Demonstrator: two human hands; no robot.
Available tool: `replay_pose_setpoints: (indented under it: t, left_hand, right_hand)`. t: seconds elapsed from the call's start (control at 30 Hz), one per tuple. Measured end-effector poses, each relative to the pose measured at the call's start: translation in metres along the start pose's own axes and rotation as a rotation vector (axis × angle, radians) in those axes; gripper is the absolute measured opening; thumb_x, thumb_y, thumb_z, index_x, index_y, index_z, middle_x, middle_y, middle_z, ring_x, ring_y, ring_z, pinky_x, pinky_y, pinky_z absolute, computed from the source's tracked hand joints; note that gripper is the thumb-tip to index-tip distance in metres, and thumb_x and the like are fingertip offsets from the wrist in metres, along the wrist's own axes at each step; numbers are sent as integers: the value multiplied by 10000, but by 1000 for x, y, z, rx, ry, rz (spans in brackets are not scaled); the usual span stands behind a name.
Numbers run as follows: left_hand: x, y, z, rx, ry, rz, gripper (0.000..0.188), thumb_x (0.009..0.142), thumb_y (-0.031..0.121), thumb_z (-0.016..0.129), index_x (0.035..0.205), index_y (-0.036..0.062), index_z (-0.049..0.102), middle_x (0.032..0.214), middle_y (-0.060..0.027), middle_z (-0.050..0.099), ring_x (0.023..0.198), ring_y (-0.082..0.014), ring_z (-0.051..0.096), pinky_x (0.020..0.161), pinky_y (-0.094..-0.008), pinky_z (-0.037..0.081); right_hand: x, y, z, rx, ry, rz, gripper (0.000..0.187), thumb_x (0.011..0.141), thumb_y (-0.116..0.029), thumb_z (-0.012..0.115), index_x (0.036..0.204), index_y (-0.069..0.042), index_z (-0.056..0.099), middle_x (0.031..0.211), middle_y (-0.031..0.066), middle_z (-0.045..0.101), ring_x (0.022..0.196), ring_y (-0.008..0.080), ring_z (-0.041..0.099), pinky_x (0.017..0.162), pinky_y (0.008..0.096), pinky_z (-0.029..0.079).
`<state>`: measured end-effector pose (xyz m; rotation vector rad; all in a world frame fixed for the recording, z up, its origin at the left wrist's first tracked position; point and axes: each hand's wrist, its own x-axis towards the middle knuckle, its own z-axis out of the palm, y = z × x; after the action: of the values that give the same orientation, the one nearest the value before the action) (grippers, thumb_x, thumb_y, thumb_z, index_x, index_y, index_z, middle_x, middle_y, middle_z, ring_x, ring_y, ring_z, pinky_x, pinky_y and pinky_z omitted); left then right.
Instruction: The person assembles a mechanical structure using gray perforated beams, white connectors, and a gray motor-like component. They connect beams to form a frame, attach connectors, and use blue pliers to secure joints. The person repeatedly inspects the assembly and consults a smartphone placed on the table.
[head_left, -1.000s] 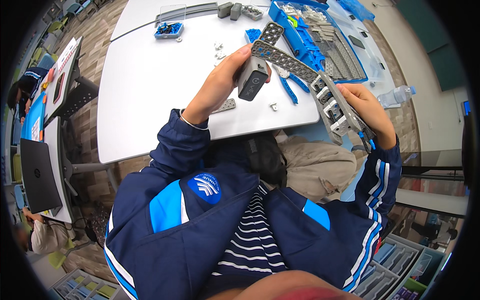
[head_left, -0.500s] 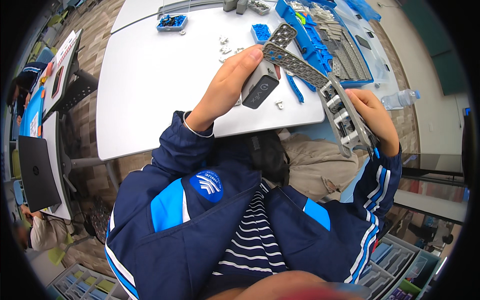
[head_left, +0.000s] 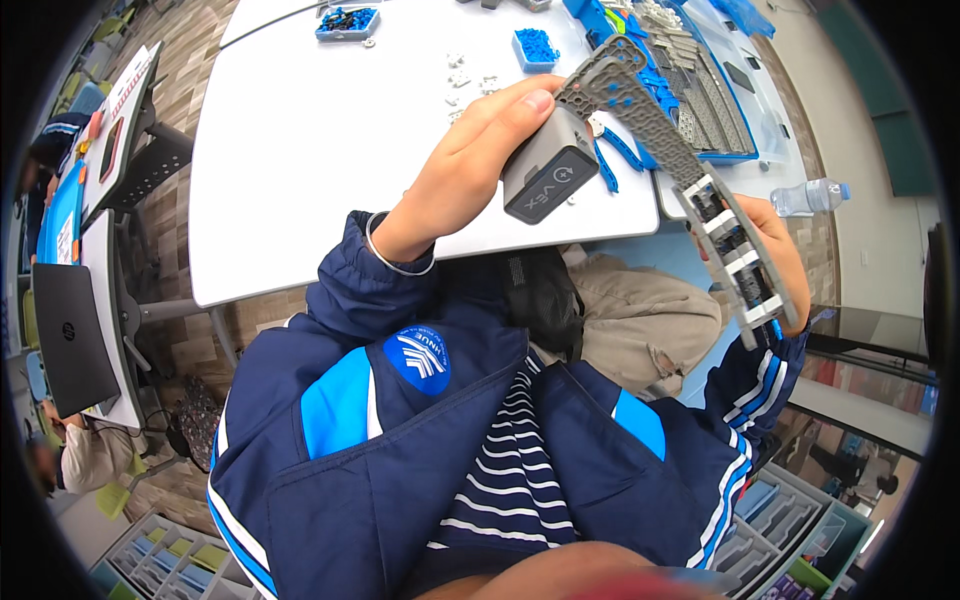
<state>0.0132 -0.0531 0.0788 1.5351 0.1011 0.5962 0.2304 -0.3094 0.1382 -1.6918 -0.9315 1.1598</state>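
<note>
I'm holding a dark grey box-shaped plastic block (head_left: 550, 180) in my left hand (head_left: 465, 165), over the front edge of the white-topped bench (head_left: 300, 180). My left fingers (head_left: 518, 115) are closing around its upper part, the darker end face tilting down toward me. A long grey perforated plastic beam (head_left: 655, 130) is starting just up and right of those fingertips, and its long axis is slanting down to the right, toward my right hand (head_left: 778, 250). At that lower end a narrow grey frame with white and black inserts (head_left: 735, 255) is carrying on nearly the same line, past the bench edge, and my right hand is gripping it from its outer side (most of those fingers are hiding behind it, so I can't tell how tightly). So the upper end of the beam is lying nearer my left hand, the lower end nearer my right; whether the block is fastening to the beam I can't tell. Blue-handled pliers (head_left: 612, 155) are lying on the bench, showing between block and beam, while a small clear box of blue pieces (head_left: 536, 48) is sitting farther back.
</note>
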Motion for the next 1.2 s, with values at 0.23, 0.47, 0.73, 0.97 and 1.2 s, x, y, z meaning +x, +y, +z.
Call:
replay_pose_setpoints:
  t: [0.23,0.47,0.73,0.97,1.2]
  left_hand:
    - [0,-2,-5,-162,-86,-5,459,1060,297,455,1331,-57,563,1124,-112,679,1018,-140,616,924,-252,457]
    - [-1,8,-5,-165,-124,10,446,1055,283,468,1319,-65,558,1091,-95,678,993,-124,612,894,-249,459]
    - [-8,21,5,-106,-83,70,380,1053,266,483,1245,-44,591,945,-43,673,874,-91,598,779,-243,473]
    - [-10,24,13,-123,-78,312,332,947,166,556,1206,-39,581,947,-94,689,841,-159,655,783,-285,507]
    - [-7,13,5,-194,-184,522,407,755,130,630,1103,-41,506,957,-141,684,832,-139,659,730,-243,512]
  right_hand:
    - [1,-2,8,-153,97,50,399,1074,-315,488,1060,30,687,824,-47,633,741,2,517,657,206,447]
    - [0,-8,13,-152,109,34,398,1073,-313,492,1063,32,689,835,-46,641,753,2,530,663,201,453]
    - [3,2,7,-123,76,-5,395,1076,-298,486,1031,41,683,848,-35,643,762,18,532,680,213,447]
    - [-6,0,16,-393,165,-150,389,1073,-263,472,993,66,664,826,36,635,766,91,545,709,251,438]
    - [-27,-11,45,-640,410,-305,317,1007,-244,559,1018,49,681,806,98,654,714,163,584,657,286,448]
